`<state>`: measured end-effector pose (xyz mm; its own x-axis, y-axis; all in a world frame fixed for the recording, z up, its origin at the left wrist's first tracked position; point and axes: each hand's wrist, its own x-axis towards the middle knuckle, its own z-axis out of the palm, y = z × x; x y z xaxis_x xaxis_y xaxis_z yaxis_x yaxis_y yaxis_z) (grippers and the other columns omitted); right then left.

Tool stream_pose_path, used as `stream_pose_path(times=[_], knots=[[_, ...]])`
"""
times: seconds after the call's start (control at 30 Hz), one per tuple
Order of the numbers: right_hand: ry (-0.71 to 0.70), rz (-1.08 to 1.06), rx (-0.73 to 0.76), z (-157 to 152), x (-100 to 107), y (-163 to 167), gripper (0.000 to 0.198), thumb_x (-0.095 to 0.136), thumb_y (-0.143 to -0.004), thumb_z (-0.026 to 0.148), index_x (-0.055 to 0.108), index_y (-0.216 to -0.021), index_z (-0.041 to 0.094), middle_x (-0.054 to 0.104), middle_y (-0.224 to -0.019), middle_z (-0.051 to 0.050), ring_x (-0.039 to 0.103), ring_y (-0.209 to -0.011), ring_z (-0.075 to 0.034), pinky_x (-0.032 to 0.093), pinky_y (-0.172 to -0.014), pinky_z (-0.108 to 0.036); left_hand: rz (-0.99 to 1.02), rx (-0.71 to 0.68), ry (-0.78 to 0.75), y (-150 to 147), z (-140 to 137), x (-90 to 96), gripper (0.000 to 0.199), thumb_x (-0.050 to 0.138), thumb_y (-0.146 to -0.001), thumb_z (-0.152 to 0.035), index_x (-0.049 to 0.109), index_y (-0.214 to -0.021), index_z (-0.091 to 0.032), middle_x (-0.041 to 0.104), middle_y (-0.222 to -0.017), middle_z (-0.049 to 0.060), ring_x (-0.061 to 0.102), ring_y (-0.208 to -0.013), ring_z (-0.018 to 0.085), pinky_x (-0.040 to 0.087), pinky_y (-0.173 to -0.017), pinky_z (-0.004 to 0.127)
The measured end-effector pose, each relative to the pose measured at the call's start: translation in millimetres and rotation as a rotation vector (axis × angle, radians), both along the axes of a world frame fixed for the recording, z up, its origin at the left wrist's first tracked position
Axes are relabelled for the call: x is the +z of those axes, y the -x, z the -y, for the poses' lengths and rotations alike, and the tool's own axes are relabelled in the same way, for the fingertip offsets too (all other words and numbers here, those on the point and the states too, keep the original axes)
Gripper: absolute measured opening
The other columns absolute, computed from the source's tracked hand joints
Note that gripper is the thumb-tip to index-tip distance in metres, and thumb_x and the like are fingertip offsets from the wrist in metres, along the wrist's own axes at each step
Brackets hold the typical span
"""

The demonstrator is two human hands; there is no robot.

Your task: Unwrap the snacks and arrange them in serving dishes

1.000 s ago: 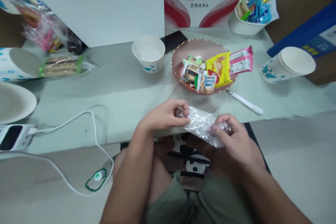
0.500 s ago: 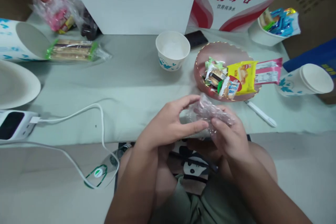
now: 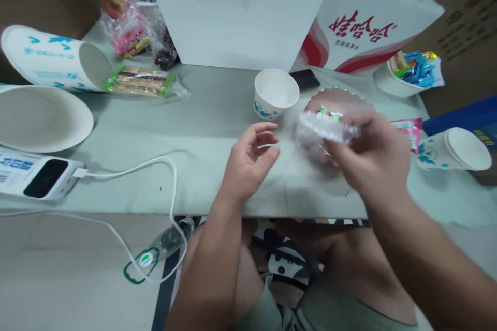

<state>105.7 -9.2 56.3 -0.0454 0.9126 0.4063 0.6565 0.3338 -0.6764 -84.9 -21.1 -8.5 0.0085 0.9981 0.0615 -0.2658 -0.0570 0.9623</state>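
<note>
Clear crumpled plastic wrap (image 3: 324, 132), blurred by motion, is gripped by my right hand (image 3: 375, 158) above the table's right half. Beneath it sits a pink scalloped bowl (image 3: 330, 97) with a gold rim, largely covered by the wrap and the hand; a bit of a green wrapper shows inside. My left hand (image 3: 248, 160) hovers over the table with fingers curved and apart, holding nothing. Just beyond its fingertips stands a white paper cup (image 3: 276, 90) with a blue leaf print. A pink snack packet (image 3: 409, 132) sticks out right of my right hand.
A black phone (image 3: 305, 79) lies behind the cup. Stacked paper cups (image 3: 452, 150) lie at right, below a tub of snacks (image 3: 415, 72). White boxes (image 3: 240, 15) stand at the back. Left are wrapped crackers (image 3: 140, 81), a paper bucket (image 3: 58, 59) and a white cable (image 3: 128, 168).
My right hand has carried the plastic wrap away from my left hand, forward and right over the bowl. The left hand has let go of it. The camera view has shifted.
</note>
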Motion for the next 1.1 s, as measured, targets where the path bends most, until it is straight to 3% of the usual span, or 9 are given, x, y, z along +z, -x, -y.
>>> stream_pose_path(times=[0.1,0.2,0.37,0.47,0.53,0.73,0.87,0.97,1.1], knots=[[-0.101,0.315,-0.022,-60,21,11,0.014,0.068,-0.080,0.014,0.066,-0.090,0.023,0.071,-0.096,-0.005,0.066,-0.091,-0.022,0.053,-0.085,-0.037,-0.102,0.188,0.110,-1,-8,-1.1,0.012,0.066,-0.082,-0.026,0.063,-0.092,-0.020,0.063,-0.083,0.000,0.060,-0.079,0.014,0.049,-0.073,0.025],[0.066,0.651,0.156,-121,23,33,0.028,0.065,-0.074,0.004,0.069,-0.094,0.021,0.073,-0.091,-0.005,0.069,-0.092,-0.024,0.053,-0.086,-0.039,-0.127,0.202,0.144,0,-12,-0.6,0.007,0.063,-0.080,-0.025,0.061,-0.085,-0.020,0.060,-0.076,-0.001,0.054,-0.070,0.012,0.045,-0.066,0.024],[0.404,0.898,0.428,-193,6,60,0.013,0.076,-0.068,0.011,0.068,-0.059,0.016,0.067,-0.057,0.006,0.071,-0.069,-0.013,0.051,-0.073,-0.027,-0.123,0.174,0.161,2,-13,0.7,0.007,0.062,-0.080,-0.026,0.060,-0.079,-0.020,0.057,-0.071,-0.002,0.050,-0.066,0.012,0.041,-0.060,0.024],[0.630,0.837,0.462,-211,3,65,0.057,0.036,-0.090,0.037,0.058,-0.047,0.008,0.068,-0.061,0.006,0.066,-0.061,-0.002,0.039,-0.059,-0.021,-0.122,0.153,0.165,5,-14,0.7,0.006,0.061,-0.080,-0.026,0.059,-0.078,-0.020,0.057,-0.070,-0.002,0.050,-0.064,0.012,0.041,-0.060,0.024],[0.759,0.650,0.318,-210,4,70,0.067,0.011,-0.088,0.034,0.047,-0.040,0.006,0.067,-0.062,0.003,0.065,-0.061,-0.001,0.034,-0.054,-0.022,-0.120,0.141,0.177,8,-14,0.5,0.006,0.061,-0.079,-0.025,0.059,-0.077,-0.020,0.057,-0.070,-0.002,0.050,-0.064,0.011,0.041,-0.059,0.024],[1.072,0.361,0.013,-187,4,91,0.047,0.054,-0.089,0.026,0.050,-0.045,0.009,0.072,-0.069,0.000,0.072,-0.075,-0.008,0.040,-0.055,-0.018,-0.088,0.163,0.202,13,-17,-0.2,0.008,0.060,-0.080,-0.025,0.059,-0.075,-0.020,0.054,-0.068,-0.002,0.048,-0.064,0.011,0.040,-0.060,0.024],[0.890,0.471,0.124,-185,-7,89,0.043,0.078,-0.081,0.031,0.056,-0.048,0.013,0.071,-0.067,-0.001,0.075,-0.083,-0.015,0.054,-0.074,-0.026,-0.071,0.150,0.207,12,-18,0.5,0.007,0.061,-0.081,-0.024,0.059,-0.075,-0.020,0.054,-0.067,-0.002,0.047,-0.062,0.011,0.039,-0.058,0.024],[0.697,0.655,0.187,-179,-12,81,0.047,0.084,-0.075,0.024,0.051,-0.043,0.016,0.067,-0.060,-0.001,0.075,-0.094,-0.020,0.052,-0.089,-0.033,-0.064,0.155,0.217,13,-16,1.9,0.008,0.060,-0.082,-0.023,0.058,-0.075,-0.021,0.053,-0.067,-0.002,0.047,-0.062,0.011,0.039,-0.057,0.025],[0.559,0.801,0.139,-150,8,81,0.058,0.088,-0.073,0.030,0.040,-0.041,0.018,0.068,-0.067,-0.005,0.072,-0.110,-0.028,0.048,-0.096,-0.040,-0.048,0.178,0.210,18,-13,3.3,0.010,0.059,-0.084,-0.024,0.058,-0.074,-0.021,0.053,-0.068,-0.002,0.046,-0.061,0.011,0.039,-0.057,0.025]])
